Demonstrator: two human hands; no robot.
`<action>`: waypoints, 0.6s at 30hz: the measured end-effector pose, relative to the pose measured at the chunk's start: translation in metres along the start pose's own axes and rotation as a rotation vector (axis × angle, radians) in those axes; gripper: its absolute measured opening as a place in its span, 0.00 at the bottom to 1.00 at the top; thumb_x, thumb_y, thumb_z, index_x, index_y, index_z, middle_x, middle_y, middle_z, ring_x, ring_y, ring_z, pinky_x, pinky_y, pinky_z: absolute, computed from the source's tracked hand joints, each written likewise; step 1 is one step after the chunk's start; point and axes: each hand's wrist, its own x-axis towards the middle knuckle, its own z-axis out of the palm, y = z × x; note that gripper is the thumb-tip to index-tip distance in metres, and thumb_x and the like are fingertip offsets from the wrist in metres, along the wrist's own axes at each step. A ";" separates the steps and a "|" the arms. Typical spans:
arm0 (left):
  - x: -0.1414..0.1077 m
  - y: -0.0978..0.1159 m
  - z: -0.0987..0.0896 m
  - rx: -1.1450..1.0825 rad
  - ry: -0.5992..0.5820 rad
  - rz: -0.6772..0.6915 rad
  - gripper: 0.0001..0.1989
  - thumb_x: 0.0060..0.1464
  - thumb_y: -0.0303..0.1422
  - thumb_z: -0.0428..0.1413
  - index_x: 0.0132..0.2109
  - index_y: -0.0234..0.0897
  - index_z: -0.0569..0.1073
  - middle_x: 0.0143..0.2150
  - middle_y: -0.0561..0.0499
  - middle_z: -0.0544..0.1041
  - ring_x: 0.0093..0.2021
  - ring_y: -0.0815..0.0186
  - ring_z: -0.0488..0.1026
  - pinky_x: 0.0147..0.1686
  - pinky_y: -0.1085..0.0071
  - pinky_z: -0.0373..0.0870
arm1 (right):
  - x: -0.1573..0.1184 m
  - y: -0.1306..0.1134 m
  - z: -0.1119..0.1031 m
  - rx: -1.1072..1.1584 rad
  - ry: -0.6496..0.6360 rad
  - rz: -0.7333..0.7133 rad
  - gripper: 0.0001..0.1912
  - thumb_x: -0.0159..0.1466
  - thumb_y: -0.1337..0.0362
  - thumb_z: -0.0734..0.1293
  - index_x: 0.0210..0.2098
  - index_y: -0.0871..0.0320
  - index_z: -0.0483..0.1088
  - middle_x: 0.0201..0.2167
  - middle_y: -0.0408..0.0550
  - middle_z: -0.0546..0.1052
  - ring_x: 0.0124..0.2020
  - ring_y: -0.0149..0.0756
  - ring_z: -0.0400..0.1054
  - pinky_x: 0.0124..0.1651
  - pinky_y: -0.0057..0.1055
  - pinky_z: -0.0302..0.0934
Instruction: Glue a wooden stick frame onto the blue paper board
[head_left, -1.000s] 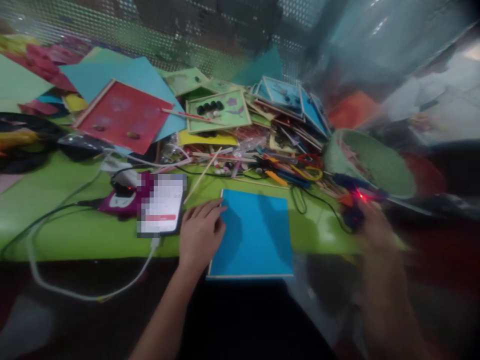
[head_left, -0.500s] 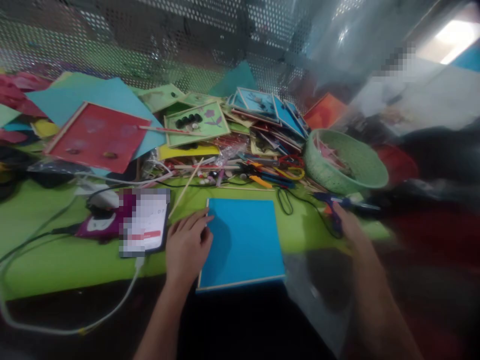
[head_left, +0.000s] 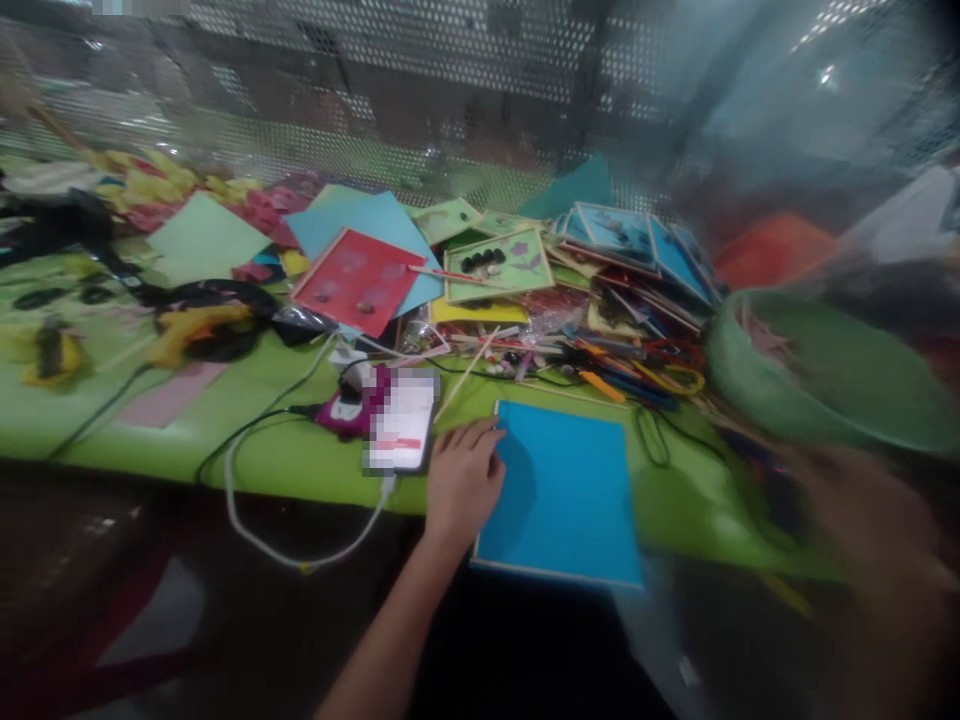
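Green tbl (head_left: 300,470) in front; blue board (head_left: 574,500) seems to overhang its near edge, so a bump might tip it. My L hand (head_left: 465,480), thumb apart from fingers, rests on its L side; R hand (head_left: 862,510) blurred, can't tell grip.

The blue sheet (head_left: 574,500) looks like smooth, matt paper or card, edged with pale strips (head_left: 555,576) that look like plain wood. Beneath it, the green table cover (head_left: 292,460) has a smooth, glossy, plastic-like finish, and the bowl (head_left: 731,370) looks like smooth plastic. Behind, the perforated sheeting (head_left: 465,45) shines like metal.
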 end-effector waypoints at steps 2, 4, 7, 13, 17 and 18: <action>0.000 0.001 0.001 0.010 -0.010 -0.033 0.18 0.62 0.20 0.53 0.53 0.41 0.80 0.60 0.48 0.82 0.58 0.54 0.79 0.59 0.52 0.71 | 0.009 -0.034 0.008 -0.153 0.055 -0.134 0.17 0.66 0.44 0.66 0.35 0.48 0.78 0.36 0.60 0.81 0.41 0.65 0.76 0.42 0.58 0.65; 0.000 0.002 0.001 0.011 -0.020 -0.055 0.18 0.62 0.20 0.54 0.53 0.40 0.80 0.61 0.49 0.82 0.60 0.54 0.78 0.59 0.51 0.70 | 0.017 -0.080 0.023 -0.075 0.041 -0.383 0.16 0.70 0.48 0.64 0.40 0.49 0.79 0.39 0.56 0.83 0.42 0.57 0.78 0.44 0.52 0.68; 0.001 0.003 0.001 0.004 -0.033 -0.068 0.17 0.61 0.21 0.54 0.52 0.41 0.80 0.62 0.50 0.81 0.60 0.54 0.78 0.59 0.51 0.69 | 0.027 -0.155 0.055 0.077 0.018 -0.724 0.16 0.73 0.53 0.63 0.44 0.52 0.80 0.42 0.54 0.83 0.42 0.49 0.78 0.47 0.44 0.69; 0.001 0.001 0.002 -0.004 -0.032 -0.055 0.16 0.60 0.21 0.56 0.51 0.41 0.79 0.62 0.50 0.81 0.58 0.55 0.79 0.58 0.52 0.70 | 0.040 -0.279 0.128 0.009 -0.079 -1.139 0.16 0.74 0.65 0.63 0.52 0.54 0.82 0.46 0.55 0.83 0.46 0.45 0.76 0.46 0.38 0.65; 0.000 0.000 0.004 -0.001 -0.022 -0.051 0.16 0.60 0.21 0.56 0.51 0.41 0.79 0.60 0.50 0.82 0.57 0.55 0.79 0.57 0.53 0.71 | 0.048 -0.323 0.167 -0.187 -0.086 -1.206 0.16 0.72 0.68 0.64 0.52 0.54 0.82 0.44 0.55 0.81 0.39 0.43 0.71 0.37 0.37 0.56; 0.000 -0.001 0.004 -0.003 -0.019 -0.051 0.16 0.60 0.21 0.56 0.51 0.41 0.79 0.60 0.50 0.82 0.57 0.55 0.79 0.57 0.53 0.71 | 0.049 -0.330 0.173 -0.203 -0.084 -1.211 0.15 0.72 0.67 0.64 0.50 0.56 0.82 0.43 0.56 0.81 0.38 0.43 0.70 0.36 0.37 0.55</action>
